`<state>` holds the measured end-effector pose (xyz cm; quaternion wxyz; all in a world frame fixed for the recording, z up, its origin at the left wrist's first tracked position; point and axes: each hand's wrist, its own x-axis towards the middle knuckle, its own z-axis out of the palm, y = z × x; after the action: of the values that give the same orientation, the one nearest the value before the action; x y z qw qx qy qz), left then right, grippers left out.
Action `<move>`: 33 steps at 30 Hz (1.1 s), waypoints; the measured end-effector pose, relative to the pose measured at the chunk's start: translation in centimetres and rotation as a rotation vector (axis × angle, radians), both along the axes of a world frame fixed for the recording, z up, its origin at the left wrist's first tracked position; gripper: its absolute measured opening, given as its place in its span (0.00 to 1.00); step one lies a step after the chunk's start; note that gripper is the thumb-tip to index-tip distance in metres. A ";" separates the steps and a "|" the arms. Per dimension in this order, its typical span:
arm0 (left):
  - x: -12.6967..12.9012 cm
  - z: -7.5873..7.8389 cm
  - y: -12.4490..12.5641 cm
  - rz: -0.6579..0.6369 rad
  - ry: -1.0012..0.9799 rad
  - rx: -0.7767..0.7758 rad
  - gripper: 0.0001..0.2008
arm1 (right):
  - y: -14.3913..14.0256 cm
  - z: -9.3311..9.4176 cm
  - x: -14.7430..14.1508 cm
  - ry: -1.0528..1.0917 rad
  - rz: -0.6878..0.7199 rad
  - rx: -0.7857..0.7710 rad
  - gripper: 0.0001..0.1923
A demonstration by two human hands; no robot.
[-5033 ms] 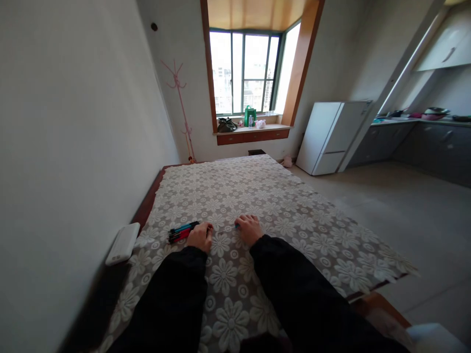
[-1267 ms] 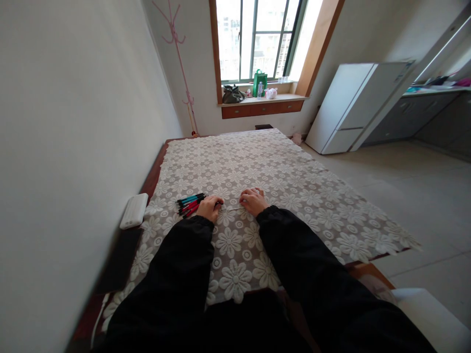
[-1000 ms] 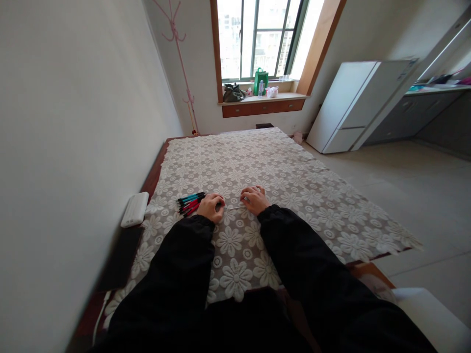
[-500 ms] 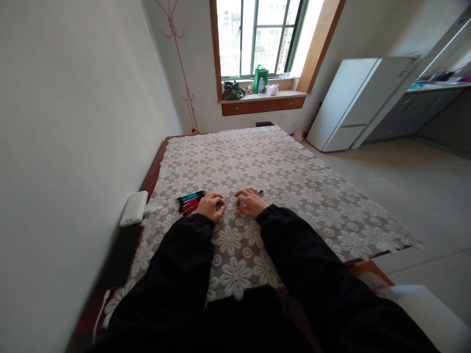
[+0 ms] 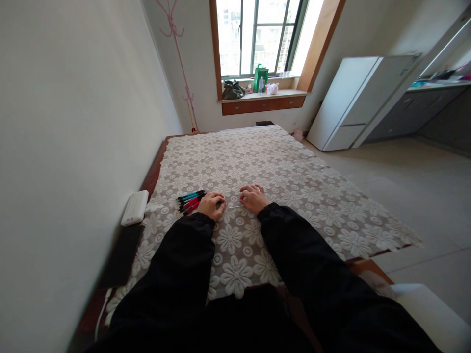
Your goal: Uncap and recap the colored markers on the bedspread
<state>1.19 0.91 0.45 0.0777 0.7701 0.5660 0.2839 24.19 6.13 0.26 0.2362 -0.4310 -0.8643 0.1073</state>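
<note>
1. Both arms are stretched forward, covered to the wrists by black sleeves.
2. The left hand (image 5: 211,205) is held knuckles up, fingers curled under.
3. The right hand (image 5: 253,198) is held just beside it, palm down, fingers bent.

Your bed (image 5: 294,176) under a floral lace cover, bundle of pens (image 5: 190,200) at centre left, white box (image 5: 135,208) on its left edge.

White fridge (image 5: 353,100), green bag (image 5: 260,77)
</note>
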 end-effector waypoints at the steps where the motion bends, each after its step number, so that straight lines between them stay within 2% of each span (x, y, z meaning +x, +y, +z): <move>1: 0.0 0.0 0.0 0.005 -0.011 0.007 0.07 | 0.1 0.1 0.2 0.012 -0.024 0.011 0.05; 7: -0.2 -0.1 0.2 0.061 0.021 -0.013 0.18 | 1.0 0.3 1.5 -0.047 -0.180 -0.001 0.11; 12: -0.3 -0.4 0.3 0.071 0.047 -0.053 0.14 | 1.0 -0.1 1.2 -0.078 -0.083 -0.058 0.09; 16: -0.3 -0.3 0.4 0.062 0.044 -0.061 0.14 | 0.5 0.1 0.6 -0.027 -0.038 -0.017 0.10; 19: -0.3 -0.3 0.4 0.062 0.045 -0.053 0.13 | 0.1 0.4 0.2 0.017 -0.002 0.026 0.06; 23: -0.3 -0.3 0.4 0.049 0.032 -0.069 0.12 | -0.3 0.4 -0.2 -0.008 0.062 0.009 0.03; 33: -0.5 -0.5 0.5 0.030 0.037 -0.058 0.10 | -0.2 0.1 -0.3 -0.034 0.064 -0.019 0.06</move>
<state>0.71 1.42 -0.06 0.0855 0.7639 0.5869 0.2542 23.90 5.95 0.35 0.2137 -0.4070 -0.8805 0.1159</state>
